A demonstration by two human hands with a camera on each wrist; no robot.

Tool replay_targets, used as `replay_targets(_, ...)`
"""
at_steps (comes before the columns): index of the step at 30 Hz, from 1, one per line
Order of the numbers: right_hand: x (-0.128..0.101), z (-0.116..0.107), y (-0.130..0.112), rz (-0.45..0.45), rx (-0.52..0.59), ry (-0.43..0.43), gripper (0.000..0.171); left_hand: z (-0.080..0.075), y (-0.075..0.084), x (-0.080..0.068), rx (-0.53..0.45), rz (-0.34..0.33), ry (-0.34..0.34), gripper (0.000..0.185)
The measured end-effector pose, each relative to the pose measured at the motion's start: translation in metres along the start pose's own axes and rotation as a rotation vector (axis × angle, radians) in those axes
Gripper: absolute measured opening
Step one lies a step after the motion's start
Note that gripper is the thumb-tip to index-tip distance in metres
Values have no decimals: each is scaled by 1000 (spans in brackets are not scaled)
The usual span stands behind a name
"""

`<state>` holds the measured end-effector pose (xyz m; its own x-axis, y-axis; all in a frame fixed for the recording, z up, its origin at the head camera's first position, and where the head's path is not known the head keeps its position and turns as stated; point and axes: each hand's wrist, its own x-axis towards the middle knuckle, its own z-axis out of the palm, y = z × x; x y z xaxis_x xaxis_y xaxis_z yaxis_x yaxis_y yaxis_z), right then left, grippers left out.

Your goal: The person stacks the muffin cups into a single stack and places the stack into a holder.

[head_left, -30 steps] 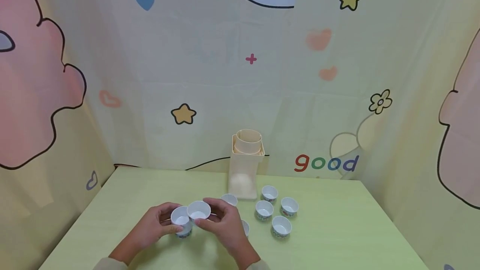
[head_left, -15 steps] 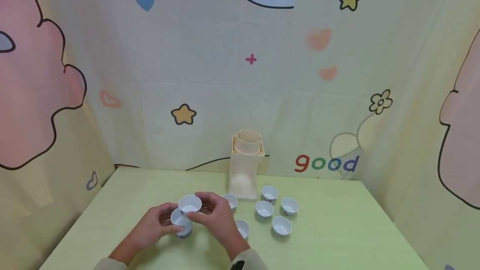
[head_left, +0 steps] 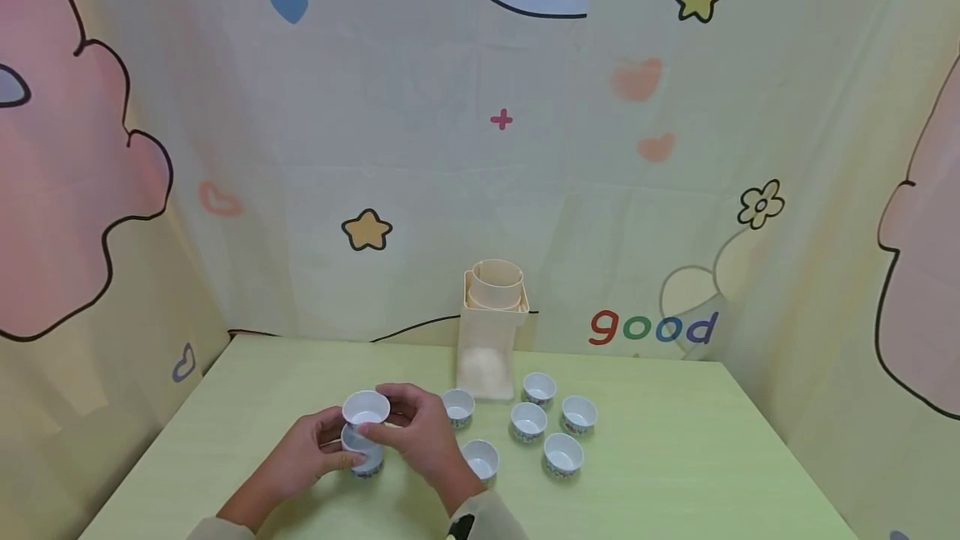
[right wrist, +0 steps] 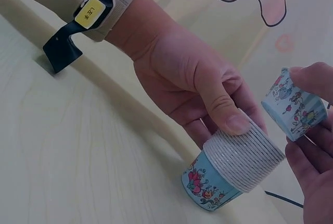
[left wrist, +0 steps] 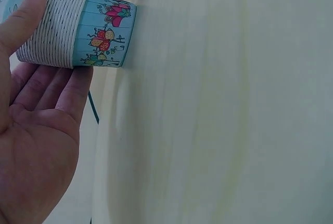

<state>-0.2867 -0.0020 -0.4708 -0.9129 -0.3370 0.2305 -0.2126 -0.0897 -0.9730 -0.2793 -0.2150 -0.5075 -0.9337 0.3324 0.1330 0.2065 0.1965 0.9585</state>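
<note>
Head view: two hands w/ paper cups at the front left of the table.
Left hand grips a stack of cups standing on the table, thumb and fingers curled round its ribbed white rims. Right hand pinches one cup by the rim and holds it just above the stack, not yet inside. Six more cups, e.g. one near the right wrist, stand apart in front of a beige holder.
</note>
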Motion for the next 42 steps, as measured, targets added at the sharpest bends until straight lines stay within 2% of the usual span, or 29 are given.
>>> replay_targets(6,0,2,2,6,-68,1,45,0,-1,-1,-10,-2,-2,78)
replay_targets(11,0,1,5,2,-106,-9,45,0,-3,-1,-17,-1,-2,75)
replay_targets(24,0,-4,14,25,-121,-43,44,-1,0,-1,-13,0,-2,67)
replay_targets(35,1,-7,17,40,-154,-76,48,-2,-1,1,76,-24,21,65)
replay_targets(42,2,-9,17,36,-156,-94,45,-3,-2,2,74,-27,19,66)
